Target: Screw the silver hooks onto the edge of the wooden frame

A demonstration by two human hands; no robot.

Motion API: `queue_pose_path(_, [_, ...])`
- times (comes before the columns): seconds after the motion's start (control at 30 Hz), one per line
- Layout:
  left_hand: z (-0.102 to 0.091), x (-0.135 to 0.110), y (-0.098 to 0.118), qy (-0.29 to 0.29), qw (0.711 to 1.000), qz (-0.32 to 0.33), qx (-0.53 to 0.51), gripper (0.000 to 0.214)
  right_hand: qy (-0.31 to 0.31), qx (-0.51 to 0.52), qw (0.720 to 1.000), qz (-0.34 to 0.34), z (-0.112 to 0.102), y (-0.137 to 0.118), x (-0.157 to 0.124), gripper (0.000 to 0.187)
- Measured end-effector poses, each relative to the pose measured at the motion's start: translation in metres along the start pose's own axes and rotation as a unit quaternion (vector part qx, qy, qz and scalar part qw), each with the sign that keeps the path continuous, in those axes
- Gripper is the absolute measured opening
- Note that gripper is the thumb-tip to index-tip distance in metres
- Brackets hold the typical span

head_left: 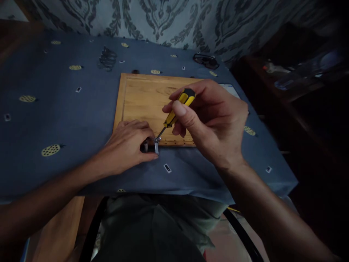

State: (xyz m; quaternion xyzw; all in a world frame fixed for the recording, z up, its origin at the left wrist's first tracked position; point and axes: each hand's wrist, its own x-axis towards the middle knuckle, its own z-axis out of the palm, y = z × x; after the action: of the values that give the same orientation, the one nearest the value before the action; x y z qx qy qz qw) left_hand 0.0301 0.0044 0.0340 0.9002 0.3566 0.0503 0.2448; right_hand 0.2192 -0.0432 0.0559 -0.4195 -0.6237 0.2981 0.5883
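Note:
My right hand [215, 120] is closed around the yellow-and-black handle of a screwdriver [174, 113]. Its shaft slants down to the left, and the tip meets a small silver-and-dark metal fitting [156, 146]. Fingers and thumb of my left hand [131, 145] are closed on that fitting, at the near edge of a wooden board [141, 96]. Part of the fitting is hidden by the left hand, so its exact kind cannot be made out. Several small dark dots [174, 143] run along the board's near edge, too small to tell whether they are screws or holes.
A blue tablecloth [81, 116] with pineapple prints covers the table. Dark glasses [206, 60] lie at the back right, and a dark coiled object [107, 58] at the back left. A pale flat item [231, 89] shows beside the board. Behind hangs a patterned curtain [158, 22].

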Motion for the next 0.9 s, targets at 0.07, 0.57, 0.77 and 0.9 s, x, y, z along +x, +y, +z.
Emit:
queue_pose_path(0.07, [0.0,0.0,0.0,-0.002,1.0,0.002,0.003,0.026,0.013,-0.029,0.999,-0.002,-0.002,-0.002,-0.003,0.017])
queue_pose_path(0.57, [0.005,-0.004,-0.006,0.019,0.999,0.046,-0.006,0.025,0.082,-0.063,0.995,-0.007,-0.018,0.003,-0.026,0.023])
queue_pose_path(0.77, [0.002,-0.002,-0.003,0.001,0.999,0.032,-0.006,0.024,0.067,-0.101,0.992,0.032,-0.024,0.004,-0.026,0.02])
queue_pose_path(0.9, [0.003,-0.003,-0.002,-0.001,0.999,0.033,0.0,0.024,0.045,-0.104,0.992,0.054,-0.028,0.004,-0.026,0.021])
